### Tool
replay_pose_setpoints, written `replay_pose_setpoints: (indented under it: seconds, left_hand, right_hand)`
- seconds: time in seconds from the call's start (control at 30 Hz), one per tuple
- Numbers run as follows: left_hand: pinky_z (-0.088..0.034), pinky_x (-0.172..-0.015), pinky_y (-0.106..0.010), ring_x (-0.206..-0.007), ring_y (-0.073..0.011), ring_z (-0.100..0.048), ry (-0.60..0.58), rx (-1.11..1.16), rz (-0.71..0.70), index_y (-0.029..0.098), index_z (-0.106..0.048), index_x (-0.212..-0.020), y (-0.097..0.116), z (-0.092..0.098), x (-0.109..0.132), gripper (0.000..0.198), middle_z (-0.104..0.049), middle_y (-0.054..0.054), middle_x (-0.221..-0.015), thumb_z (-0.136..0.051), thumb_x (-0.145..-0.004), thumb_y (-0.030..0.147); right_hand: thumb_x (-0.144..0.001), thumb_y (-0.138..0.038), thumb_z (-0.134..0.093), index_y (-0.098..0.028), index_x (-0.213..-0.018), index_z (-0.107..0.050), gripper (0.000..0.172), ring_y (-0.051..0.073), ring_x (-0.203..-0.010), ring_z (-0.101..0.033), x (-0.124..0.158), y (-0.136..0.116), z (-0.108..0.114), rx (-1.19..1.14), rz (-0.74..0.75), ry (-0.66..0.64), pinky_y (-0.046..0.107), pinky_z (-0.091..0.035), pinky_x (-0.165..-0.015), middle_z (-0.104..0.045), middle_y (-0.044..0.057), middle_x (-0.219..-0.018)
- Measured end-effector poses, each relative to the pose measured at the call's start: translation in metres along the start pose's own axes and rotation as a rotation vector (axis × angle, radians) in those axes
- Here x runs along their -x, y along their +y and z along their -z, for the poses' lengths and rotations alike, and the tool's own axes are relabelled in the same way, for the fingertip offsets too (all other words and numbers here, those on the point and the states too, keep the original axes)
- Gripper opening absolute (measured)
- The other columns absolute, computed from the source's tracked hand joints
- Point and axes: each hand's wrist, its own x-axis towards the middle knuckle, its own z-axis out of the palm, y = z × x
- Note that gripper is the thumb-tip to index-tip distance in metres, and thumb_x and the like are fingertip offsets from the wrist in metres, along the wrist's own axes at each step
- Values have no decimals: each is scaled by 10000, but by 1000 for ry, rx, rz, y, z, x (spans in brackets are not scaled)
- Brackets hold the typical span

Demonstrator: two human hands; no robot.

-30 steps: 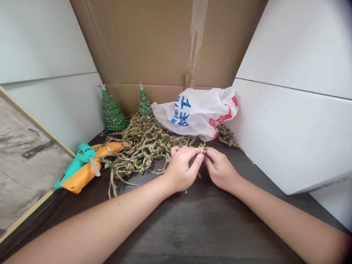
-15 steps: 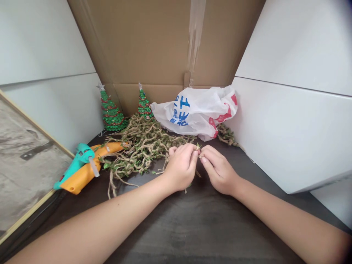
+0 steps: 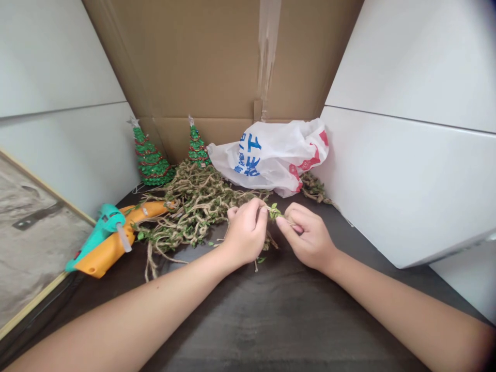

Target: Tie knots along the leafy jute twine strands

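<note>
Leafy twine (image 3: 274, 211) spans the gap between both hands, just above the counter (image 3: 287, 320) and near the tangled heap (image 3: 194, 206). Left hand (image 3: 246, 232) holds it in a clenched grip; right hand (image 3: 306, 237) pinches the leafy end between its fingertips.

A glue gun (image 3: 101, 249) lies left of the jute vine heap (image 3: 189, 206) on the table (image 3: 294, 320), a plastic bag (image 3: 267, 155) behind the heap's right side.

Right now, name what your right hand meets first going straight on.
The right hand would first meet the leafy jute sprig at its fingertips, though depth is unclear.
</note>
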Motion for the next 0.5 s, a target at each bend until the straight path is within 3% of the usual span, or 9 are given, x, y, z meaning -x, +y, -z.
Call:
replay_pose_setpoints:
  seconds: [0.17,0.33,0.4,0.47,0.5]
  left_hand:
    - [-282,-1005,-413,-1136,-202,-608,52,21,-32,250,-557,-1127,-2,-1,1,150,-689,-3,-1159,-473,-1002,238]
    - [-310,-984,-393,-1102,-198,-618,119,21,-47,237,-573,-1072,-2,-2,0,134,-694,-12,-1113,-496,-980,178]
    - [-319,-973,-390,-1092,-198,-620,116,22,-60,235,-575,-1050,-2,-1,0,123,-694,-9,-1090,-495,-979,173]
    - [-327,-970,-388,-1092,-198,-622,110,30,-67,232,-576,-1038,-1,-1,0,117,-694,-8,-1082,-493,-980,172]
    - [-332,-972,-387,-1093,-196,-622,106,38,-71,231,-577,-1038,-2,-1,0,117,-693,-9,-1084,-493,-981,172]
  right_hand:
    - [-922,-195,-520,-227,-578,-223,455,126,-576,-388,-1,7,3,-19,-183,208,316,-308,-583,-391,-22,-593]
    - [-811,-115,-518,-225,-566,-237,388,125,-551,-366,-1,10,1,87,-190,175,310,-301,-580,-366,-34,-565]
    - [-784,-136,-562,-221,-625,-363,269,154,-643,-468,-2,10,-1,180,-185,175,319,-366,-645,-480,-11,-672]
    - [-789,-179,-606,-209,-860,-537,104,218,-865,-577,-2,10,-2,255,-170,175,366,-428,-781,-607,49,-923]
    - [-809,-206,-617,-209,-1001,-566,199,248,-982,-589,-2,10,-2,277,-156,153,398,-430,-855,-627,75,-1048]
